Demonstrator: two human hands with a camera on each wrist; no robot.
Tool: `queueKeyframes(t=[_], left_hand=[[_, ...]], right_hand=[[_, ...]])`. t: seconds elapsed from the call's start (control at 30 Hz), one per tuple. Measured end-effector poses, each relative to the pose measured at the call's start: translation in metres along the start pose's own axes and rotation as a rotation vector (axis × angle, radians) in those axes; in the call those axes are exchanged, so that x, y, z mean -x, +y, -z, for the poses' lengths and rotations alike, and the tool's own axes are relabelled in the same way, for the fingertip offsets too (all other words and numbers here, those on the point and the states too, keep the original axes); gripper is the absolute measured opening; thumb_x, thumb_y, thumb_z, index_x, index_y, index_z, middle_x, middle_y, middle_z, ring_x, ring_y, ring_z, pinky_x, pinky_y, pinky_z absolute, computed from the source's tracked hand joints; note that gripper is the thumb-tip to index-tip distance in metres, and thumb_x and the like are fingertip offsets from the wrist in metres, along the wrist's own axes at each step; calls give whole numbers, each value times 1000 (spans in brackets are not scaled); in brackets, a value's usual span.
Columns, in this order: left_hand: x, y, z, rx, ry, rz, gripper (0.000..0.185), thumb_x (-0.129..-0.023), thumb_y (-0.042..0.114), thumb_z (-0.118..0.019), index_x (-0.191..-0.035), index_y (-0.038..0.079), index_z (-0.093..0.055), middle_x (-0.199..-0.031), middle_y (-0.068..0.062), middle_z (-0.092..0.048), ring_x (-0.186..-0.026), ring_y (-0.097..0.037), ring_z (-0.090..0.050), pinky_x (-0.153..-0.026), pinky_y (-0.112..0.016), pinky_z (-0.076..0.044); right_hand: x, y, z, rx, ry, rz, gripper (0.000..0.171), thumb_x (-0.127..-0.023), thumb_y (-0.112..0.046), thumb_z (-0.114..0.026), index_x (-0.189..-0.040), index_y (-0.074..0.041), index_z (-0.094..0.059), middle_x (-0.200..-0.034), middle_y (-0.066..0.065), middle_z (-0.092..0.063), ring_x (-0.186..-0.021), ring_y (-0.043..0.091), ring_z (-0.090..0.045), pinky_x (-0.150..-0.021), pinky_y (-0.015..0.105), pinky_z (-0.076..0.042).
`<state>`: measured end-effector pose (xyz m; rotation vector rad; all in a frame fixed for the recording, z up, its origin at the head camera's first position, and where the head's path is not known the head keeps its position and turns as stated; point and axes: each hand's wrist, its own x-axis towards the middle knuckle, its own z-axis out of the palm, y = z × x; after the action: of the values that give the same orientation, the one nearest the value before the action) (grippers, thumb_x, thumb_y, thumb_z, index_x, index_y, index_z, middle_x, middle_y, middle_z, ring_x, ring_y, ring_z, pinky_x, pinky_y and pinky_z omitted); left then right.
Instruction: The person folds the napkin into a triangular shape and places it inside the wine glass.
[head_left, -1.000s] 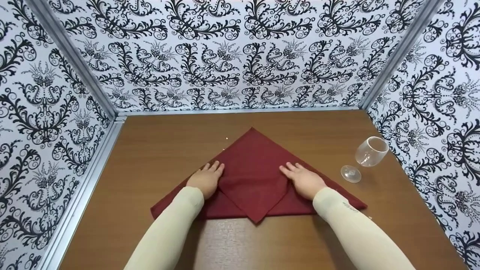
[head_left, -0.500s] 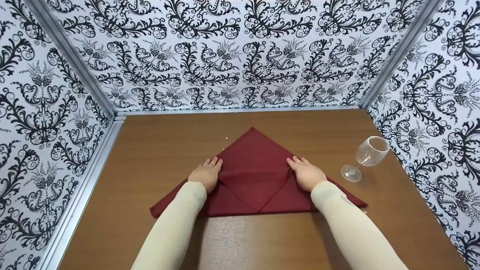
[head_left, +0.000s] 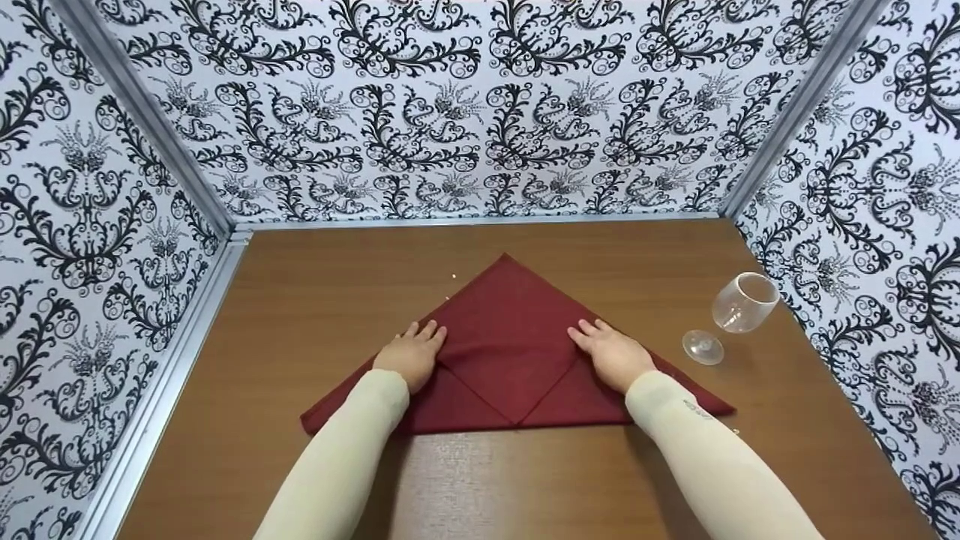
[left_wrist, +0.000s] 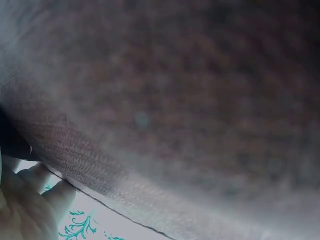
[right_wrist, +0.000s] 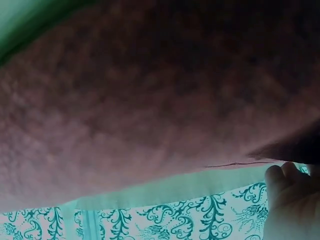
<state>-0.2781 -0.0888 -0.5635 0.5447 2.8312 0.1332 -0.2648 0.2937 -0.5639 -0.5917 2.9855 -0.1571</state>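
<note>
A dark red cloth napkin (head_left: 510, 322) lies folded into a wide triangle on the table, its peak towards the back wall. On its front layer a smaller flap points down to the near folded edge. My left hand (head_left: 411, 356) rests on the left slope with its fingers spread and straight. Opposite it, my right hand (head_left: 615, 354) lies on the right slope, fingers extended towards the middle. In the left wrist view the cloth (left_wrist: 100, 155) fills most of the picture close up, with fingers at the lower left. The right wrist view shows blurred cloth (right_wrist: 125, 125) and fingertips at the lower right.
A clear stemmed glass (head_left: 742, 304) is on the table to the right of the napkin. Patterned white and black walls (head_left: 480, 112) enclose the brown wooden table (head_left: 315, 277) at the back and both sides. Metal rails (head_left: 187, 307) run along the edges.
The flap's tip, which hung past the napkin's near edge, now lines up with that edge. Both hands shifted slightly outward and back; the glass stayed in place.
</note>
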Motion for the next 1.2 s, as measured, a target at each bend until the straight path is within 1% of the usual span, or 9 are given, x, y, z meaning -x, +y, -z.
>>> queueKeyframes(t=[0.23,0.47,0.6,0.73,0.83,0.97,1.07,1.1,1.2], left_hand=[[-1,2,0,-18,8,-2,53,-112,21,-44,-165,21,-39,-172,-8,-35,-159,-41,-31,-122,-60,-37],[5,3,0,-26,-6,-18,51,-113,22,-41,-164,22,-41,-171,-9,-36,-158,-41,-33,-122,-60,-38],[7,0,-2,-25,9,-28,51,-113,24,-40,-164,24,-40,-170,-6,-39,-156,-39,-37,-120,-59,-41],[6,0,1,-16,43,-33,57,-110,28,-50,-165,27,-37,-167,-5,-44,-151,-41,-45,-116,-57,-46],[4,4,6,-36,36,-50,65,-106,29,-58,-166,32,-34,-167,-7,-44,-145,-47,-50,-110,-57,-51],[-2,6,7,-74,19,-76,66,-106,30,-57,-166,37,-31,-168,-8,-42,-142,-48,-53,-110,-55,-51],[-5,6,8,-81,53,-91,64,-105,29,-56,-165,35,-35,-166,-8,-45,-143,-40,-56,-113,-52,-50],[-5,6,8,-82,74,-96,64,-104,29,-57,-165,34,-37,-165,-7,-47,-142,-37,-57,-111,-51,-51],[-5,5,9,-68,176,-134,61,-101,25,-62,-160,31,-46,-159,-4,-55,-136,-28,-63,-102,-49,-57]], right_hand=[[-4,-2,-3,46,-13,15,49,-104,1,-44,-151,-7,-58,-157,18,-55,-148,45,-48,-117,56,-44],[1,-3,-2,81,-32,34,46,-106,0,-43,-148,-5,-60,-155,15,-58,-145,42,-51,-117,53,-45],[5,-2,-1,91,-11,46,44,-106,-2,-45,-145,-5,-63,-152,14,-61,-144,40,-54,-115,53,-47],[6,-1,-1,79,11,47,42,-105,-2,-46,-143,-4,-64,-151,15,-62,-143,40,-55,-115,54,-47],[5,-1,-1,53,12,54,42,-107,-5,-46,-145,-6,-63,-153,15,-60,-144,40,-54,-116,54,-46],[4,-1,-1,46,47,83,40,-106,-6,-49,-143,-9,-66,-151,14,-61,-142,40,-55,-115,55,-47],[3,0,-2,59,105,105,37,-105,-5,-54,-137,-9,-70,-147,15,-65,-138,40,-59,-113,55,-49],[3,0,-2,56,122,109,35,-104,-6,-55,-136,-9,-71,-146,15,-66,-137,40,-61,-112,54,-50],[3,1,-2,57,179,128,31,-103,-8,-61,-131,-6,-73,-140,16,-69,-131,39,-65,-110,52,-52]])
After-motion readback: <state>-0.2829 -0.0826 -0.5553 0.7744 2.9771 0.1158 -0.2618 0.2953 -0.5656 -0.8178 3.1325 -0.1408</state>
